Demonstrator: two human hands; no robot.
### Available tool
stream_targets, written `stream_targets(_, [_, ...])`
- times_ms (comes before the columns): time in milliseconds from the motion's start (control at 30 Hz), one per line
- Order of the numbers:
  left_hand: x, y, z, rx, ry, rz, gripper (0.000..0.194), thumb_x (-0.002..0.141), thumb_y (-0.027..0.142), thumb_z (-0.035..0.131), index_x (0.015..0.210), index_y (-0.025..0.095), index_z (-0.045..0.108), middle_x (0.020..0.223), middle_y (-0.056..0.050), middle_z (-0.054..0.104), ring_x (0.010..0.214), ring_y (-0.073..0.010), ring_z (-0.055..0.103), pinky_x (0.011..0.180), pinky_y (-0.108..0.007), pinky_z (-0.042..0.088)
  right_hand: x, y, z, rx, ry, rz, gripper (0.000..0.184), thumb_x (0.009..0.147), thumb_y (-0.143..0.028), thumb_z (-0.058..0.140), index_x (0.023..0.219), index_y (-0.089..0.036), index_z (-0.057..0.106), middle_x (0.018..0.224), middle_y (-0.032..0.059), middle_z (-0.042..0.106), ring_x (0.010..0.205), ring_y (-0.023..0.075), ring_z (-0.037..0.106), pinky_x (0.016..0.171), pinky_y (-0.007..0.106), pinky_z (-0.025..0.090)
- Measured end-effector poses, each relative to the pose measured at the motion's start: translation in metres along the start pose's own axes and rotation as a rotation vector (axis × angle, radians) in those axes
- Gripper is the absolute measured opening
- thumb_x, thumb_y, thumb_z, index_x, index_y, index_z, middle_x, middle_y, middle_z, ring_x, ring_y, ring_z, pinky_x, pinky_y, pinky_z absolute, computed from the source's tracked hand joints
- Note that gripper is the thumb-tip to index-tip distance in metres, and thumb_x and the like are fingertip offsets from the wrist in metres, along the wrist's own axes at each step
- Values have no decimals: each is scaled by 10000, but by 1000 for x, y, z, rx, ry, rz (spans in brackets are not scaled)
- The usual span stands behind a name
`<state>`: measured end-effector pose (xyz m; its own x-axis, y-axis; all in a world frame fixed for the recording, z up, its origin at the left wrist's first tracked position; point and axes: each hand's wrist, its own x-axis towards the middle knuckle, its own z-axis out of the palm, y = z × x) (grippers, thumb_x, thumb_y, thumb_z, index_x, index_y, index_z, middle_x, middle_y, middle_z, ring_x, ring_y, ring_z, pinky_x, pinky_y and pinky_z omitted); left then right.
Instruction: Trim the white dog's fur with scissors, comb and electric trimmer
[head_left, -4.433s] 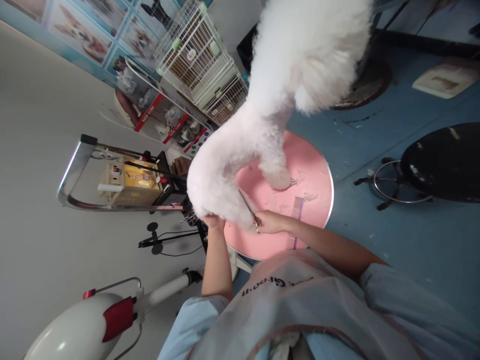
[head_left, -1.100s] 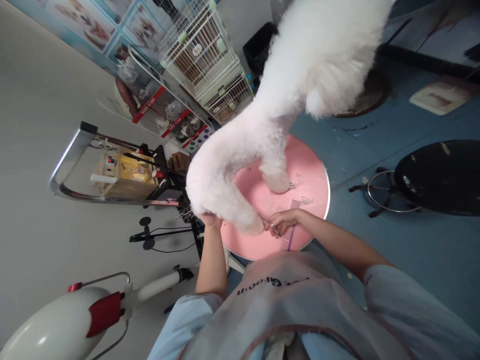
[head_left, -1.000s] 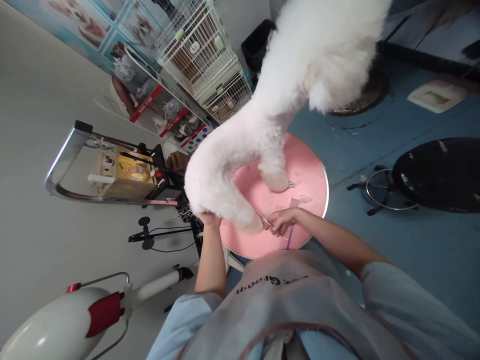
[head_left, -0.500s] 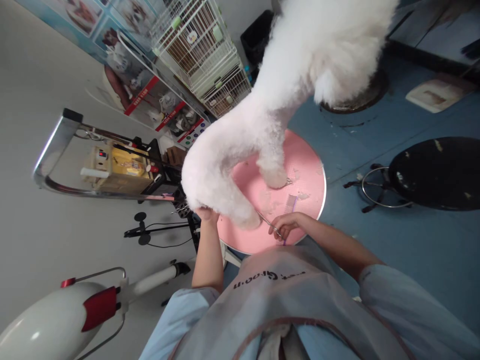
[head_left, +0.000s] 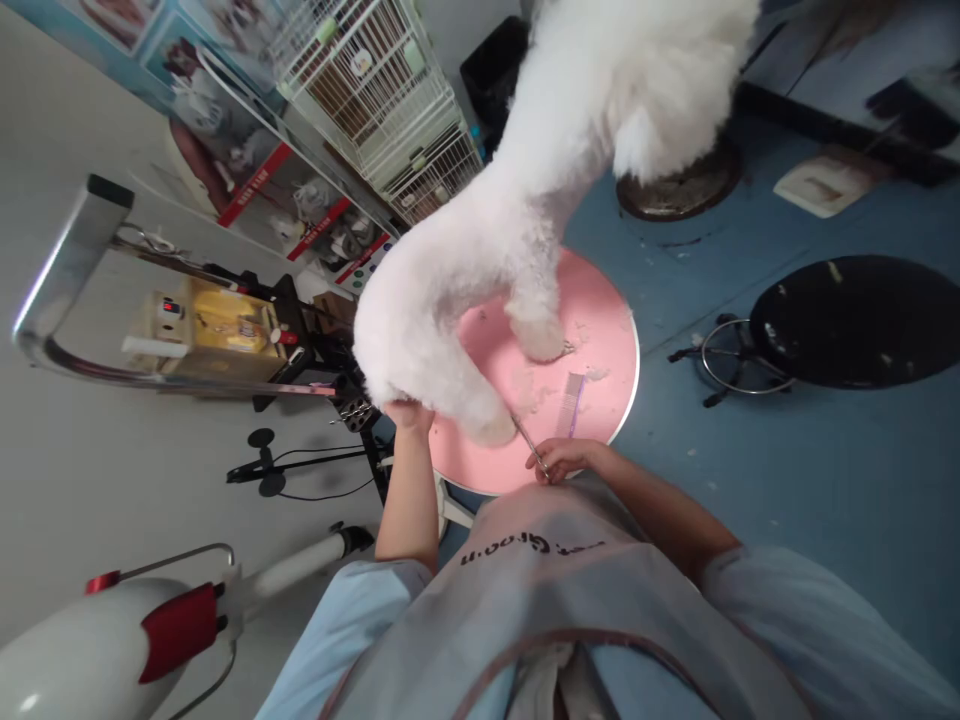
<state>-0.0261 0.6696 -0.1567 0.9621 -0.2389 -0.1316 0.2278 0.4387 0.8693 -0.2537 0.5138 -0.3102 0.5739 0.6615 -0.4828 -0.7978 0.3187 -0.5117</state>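
Observation:
A fluffy white dog (head_left: 570, 130) stands on a round pink grooming table (head_left: 600, 330). One of its legs (head_left: 420, 340) is lifted toward me. My left hand (head_left: 409, 414) is closed under that raised leg, holding it up. My right hand (head_left: 561, 460) is closed on thin metal scissors (head_left: 527, 440), whose blades point at the paw end of the lifted leg. The dog's other near paw (head_left: 540, 340) rests on the pink top. A purple comb (head_left: 574, 403) lies on the table beside my right hand.
White fur clippings lie on the pink top. A metal grooming arm (head_left: 67, 270) and a tool cart (head_left: 217, 330) stand at left. Wire cages (head_left: 382, 100) are behind. A black stool (head_left: 847, 320) stands at right on the blue floor. A white and red dryer (head_left: 112, 650) is at lower left.
My right hand with the scissors has drawn back from the leg toward the table's near edge. The view has shifted slightly left. My left hand still holds the raised leg.

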Motion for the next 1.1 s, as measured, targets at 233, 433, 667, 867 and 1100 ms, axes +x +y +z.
stream_targets(233, [1, 2, 0, -8, -78, -20, 578, 770, 518, 391, 1210, 196, 585, 1250, -90, 594, 1310, -280, 412, 1054, -403, 383, 11, 27, 37, 90, 109, -142, 467, 596, -251, 727, 1016, -147, 549, 771, 16, 640, 710, 125, 630, 626, 218, 470])
stream_targets(433, [3, 4, 0, -6, -109, -44, 534, 767, 501, 374, 1150, 206, 604, 1209, -84, 614, 1301, -258, 426, 1066, -399, 373, 42, 44, 72, 103, 282, -286, 458, 619, -202, 699, 1040, -166, 522, 780, -9, 630, 724, 105, 628, 631, 190, 453])
stream_targets(667, [3, 9, 1, 7, -239, -34, 542, 786, 542, 375, 1167, 228, 600, 1252, -51, 592, 1301, -251, 426, 1057, -376, 393, 79, 61, 90, 221, 377, -435, 454, 645, -222, 704, 1056, -167, 521, 820, -2, 637, 745, 106, 640, 640, 193, 462])
stream_targets(867, [4, 11, -1, 68, -231, -78, 578, 803, 525, 321, 1239, 221, 548, 1254, -64, 584, 1271, -236, 460, 1031, -370, 411, 118, 66, 112, 360, 449, -601, 433, 635, -211, 701, 1023, -175, 511, 821, -4, 631, 743, 112, 634, 664, 219, 471])
stream_targets(1100, [7, 13, -5, 108, -219, -75, 540, 806, 476, 301, 1238, 224, 505, 1241, -69, 590, 1246, -227, 483, 1000, -342, 429, 174, 64, 123, 435, 576, -746, 394, 628, -135, 669, 988, -184, 517, 757, -23, 618, 703, 115, 615, 601, 211, 448])
